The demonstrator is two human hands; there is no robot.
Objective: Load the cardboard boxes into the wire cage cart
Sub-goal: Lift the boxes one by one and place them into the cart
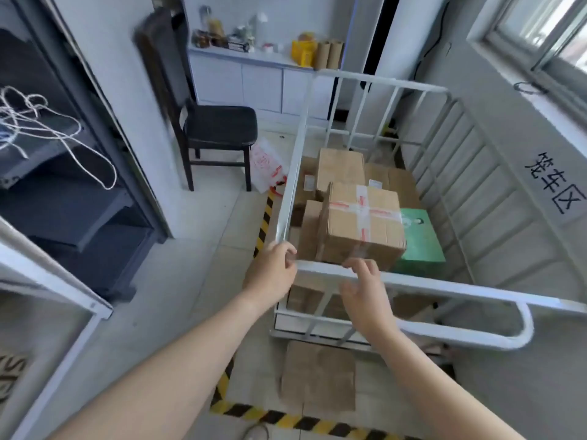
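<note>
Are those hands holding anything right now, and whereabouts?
The left hand grips the top rail at its near corner, fingers curled round it. The right hand is open at the rail, holding nothing.

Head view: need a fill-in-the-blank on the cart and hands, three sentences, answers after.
1. The top box in the wire cage cart is sealed with crossed strips of ____.
2. The neighbouring box at its right is coloured ____.
3. The left hand curls its fingers round a corner of the cart's top rail, while the right hand holds ____.
Missing words: tape; green; nothing.
</note>
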